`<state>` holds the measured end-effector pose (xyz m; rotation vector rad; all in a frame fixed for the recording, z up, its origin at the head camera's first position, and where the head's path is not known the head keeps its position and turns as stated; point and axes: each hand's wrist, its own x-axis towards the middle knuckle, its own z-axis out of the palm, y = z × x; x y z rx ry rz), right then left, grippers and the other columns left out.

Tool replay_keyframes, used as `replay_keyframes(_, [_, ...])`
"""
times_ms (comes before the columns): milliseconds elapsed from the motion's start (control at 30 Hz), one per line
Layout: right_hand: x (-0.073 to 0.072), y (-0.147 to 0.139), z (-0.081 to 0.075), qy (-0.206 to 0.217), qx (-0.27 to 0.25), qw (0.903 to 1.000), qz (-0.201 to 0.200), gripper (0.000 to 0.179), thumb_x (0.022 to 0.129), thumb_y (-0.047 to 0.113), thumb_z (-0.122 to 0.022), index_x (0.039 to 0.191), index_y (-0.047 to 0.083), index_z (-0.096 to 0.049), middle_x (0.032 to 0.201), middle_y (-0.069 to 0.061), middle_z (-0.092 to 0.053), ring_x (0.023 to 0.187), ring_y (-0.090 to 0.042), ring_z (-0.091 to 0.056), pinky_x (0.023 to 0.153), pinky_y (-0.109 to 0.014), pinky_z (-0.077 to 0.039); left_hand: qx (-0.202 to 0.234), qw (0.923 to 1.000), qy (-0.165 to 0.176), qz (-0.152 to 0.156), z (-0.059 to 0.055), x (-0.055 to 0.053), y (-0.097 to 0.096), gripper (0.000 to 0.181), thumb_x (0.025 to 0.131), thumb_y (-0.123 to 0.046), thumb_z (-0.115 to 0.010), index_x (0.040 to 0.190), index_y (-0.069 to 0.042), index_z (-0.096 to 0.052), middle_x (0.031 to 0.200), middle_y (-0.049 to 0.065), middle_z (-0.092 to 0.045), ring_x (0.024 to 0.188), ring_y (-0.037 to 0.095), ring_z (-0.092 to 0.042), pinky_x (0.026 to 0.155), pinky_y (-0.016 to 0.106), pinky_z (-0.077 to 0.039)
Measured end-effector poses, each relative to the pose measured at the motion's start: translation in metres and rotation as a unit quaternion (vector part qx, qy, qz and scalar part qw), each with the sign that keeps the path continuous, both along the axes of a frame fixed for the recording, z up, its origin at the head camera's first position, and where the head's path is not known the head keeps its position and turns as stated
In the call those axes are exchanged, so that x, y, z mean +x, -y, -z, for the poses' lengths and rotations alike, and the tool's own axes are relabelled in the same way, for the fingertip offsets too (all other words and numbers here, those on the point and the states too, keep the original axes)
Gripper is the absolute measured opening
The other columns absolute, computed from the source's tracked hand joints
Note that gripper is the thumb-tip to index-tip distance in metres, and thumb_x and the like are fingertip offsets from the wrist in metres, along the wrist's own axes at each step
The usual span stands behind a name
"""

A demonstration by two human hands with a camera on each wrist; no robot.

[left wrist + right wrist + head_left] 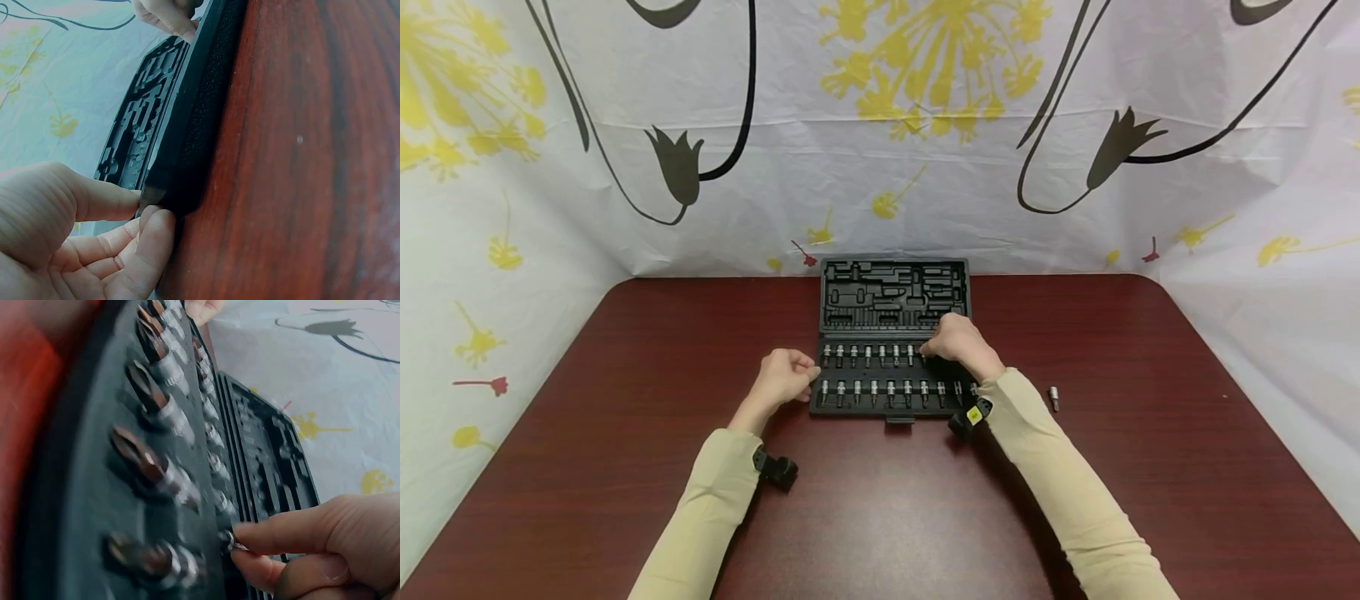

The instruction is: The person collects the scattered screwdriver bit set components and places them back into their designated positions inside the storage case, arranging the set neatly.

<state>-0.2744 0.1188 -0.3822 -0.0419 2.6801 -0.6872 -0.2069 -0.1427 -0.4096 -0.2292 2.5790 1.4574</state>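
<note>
A black bit socket case (865, 372) lies unfolded on the table, holding two rows of silver bit sockets (891, 392). At the case's left edge, my left hand (782, 379) pinches the rim between thumb and fingers; the left wrist view shows the grip at a corner of the case wall (200, 119). My right hand (958, 342) reaches over the right end of the back row. Its thumb and index finger pinch a small bit socket (230, 540) at its slot, the fingertips covering much of it.
One loose bit socket (1054, 398) lies on the dark red table (1150, 467), right of the case. The case's lid (826, 296), with moulded recesses, lies folded back toward the patterned cloth (760, 208) hanging behind. A latch (899, 421) juts from the case's front edge.
</note>
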Motion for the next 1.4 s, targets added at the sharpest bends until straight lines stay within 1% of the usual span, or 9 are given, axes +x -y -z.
replay_keyframes(100, [-0.003,-0.005,-0.001,0.002,0.022,0.9998,-0.001,0.036,0.081,0.029,-0.073,0.053,0.012,-0.059,0.05,0.002,-0.052,0.048,-0.012,-0.039,0.05,-0.026,-0.037,0.002,1.0,-0.001,0.003,0.0,0.0,0.0,0.014,0.088,-0.004,-0.061,0.096,0.008,-0.062,0.082,0.017,-0.066,0.051,0.013,-0.06,0.05,0.029,-0.057])
replay_keyframes(167, [-0.005,-0.007,-0.002,0.007,0.036,0.9993,-0.001,0.031,0.08,0.034,-0.075,0.063,0.009,-0.069,0.06,-0.001,-0.064,0.056,-0.014,-0.049,0.054,-0.027,-0.041,0.002,1.0,0.002,0.0,0.001,0.0,0.0,0.014,0.088,-0.004,-0.061,0.096,0.008,-0.062,0.082,0.017,-0.066,0.051,0.014,-0.06,0.05,0.028,-0.056])
replay_keyframes(300, [-0.009,-0.009,-0.003,0.023,0.045,0.9987,-0.006,0.033,0.079,0.038,-0.075,0.07,0.007,-0.071,0.067,-0.004,-0.068,0.059,-0.016,-0.052,0.055,-0.028,-0.04,0.0,1.0,0.002,-0.001,0.002,0.0,0.0,0.014,0.089,-0.005,-0.062,0.096,0.007,-0.062,0.083,0.017,-0.066,0.051,0.013,-0.06,0.051,0.028,-0.056])
replay_keyframes(533, [-0.012,-0.012,0.001,0.025,0.043,0.9988,0.0,0.036,0.077,0.041,-0.076,0.07,0.006,-0.07,0.066,-0.005,-0.067,0.058,-0.016,-0.051,0.053,-0.028,-0.039,-0.001,1.0,0.003,0.0,0.002,0.001,0.0,0.015,0.088,-0.006,-0.062,0.096,0.007,-0.062,0.084,0.017,-0.066,0.051,0.014,-0.06,0.05,0.029,-0.056])
replay_keyframes(633, [-0.009,-0.014,0.004,0.024,0.012,0.9996,0.013,0.034,0.077,0.04,-0.076,0.072,0.007,-0.07,0.064,-0.004,-0.065,0.058,-0.015,-0.049,0.053,-0.027,-0.04,-0.001,1.0,0.001,0.0,0.003,0.001,0.0,0.015,0.088,-0.006,-0.063,0.096,0.006,-0.062,0.083,0.016,-0.066,0.051,0.014,-0.06,0.05,0.028,-0.056])
replay_keyframes(700, [-0.006,-0.016,0.005,0.022,-0.018,0.9993,0.024,0.033,0.078,0.038,-0.075,0.071,0.006,-0.071,0.056,-0.001,-0.059,0.055,-0.015,-0.043,0.052,-0.027,-0.038,-0.002,1.0,-0.001,0.001,0.003,0.001,0.0,0.015,0.088,-0.006,-0.063,0.096,0.006,-0.062,0.083,0.016,-0.067,0.05,0.014,-0.06,0.05,0.028,-0.056])
replay_keyframes(867, [0.003,-0.022,0.002,0.013,-0.081,0.9959,0.037,0.044,0.081,0.035,-0.073,0.049,0.013,-0.052,0.044,0.005,-0.034,0.046,-0.011,-0.022,0.046,-0.027,-0.028,-0.005,1.0,-0.002,0.001,0.002,0.001,0.0,0.014,0.088,-0.006,-0.063,0.096,0.006,-0.062,0.083,0.016,-0.067,0.05,0.013,-0.06,0.05,0.029,-0.056])
replay_keyframes(933, [0.006,-0.024,0.001,0.005,-0.094,0.9949,0.035,0.051,0.082,0.035,-0.072,0.046,0.016,-0.042,0.044,0.006,-0.031,0.043,-0.01,-0.019,0.044,-0.026,-0.025,-0.004,1.0,-0.003,0.001,0.002,0.001,0.001,0.014,0.088,-0.006,-0.063,0.096,0.006,-0.062,0.083,0.016,-0.067,0.05,0.013,-0.06,0.05,0.029,-0.056])
replay_keyframes(1400, [0.021,-0.045,-0.009,-0.039,-0.096,0.9945,0.015,0.049,0.086,0.033,-0.067,0.048,0.015,-0.044,0.045,0.007,-0.032,0.043,-0.009,-0.025,0.046,-0.024,-0.028,-0.007,1.0,-0.001,0.0,0.001,0.001,0.0,0.014,0.088,-0.006,-0.063,0.096,0.006,-0.062,0.083,0.016,-0.066,0.05,0.013,-0.059,0.051,0.029,-0.056])
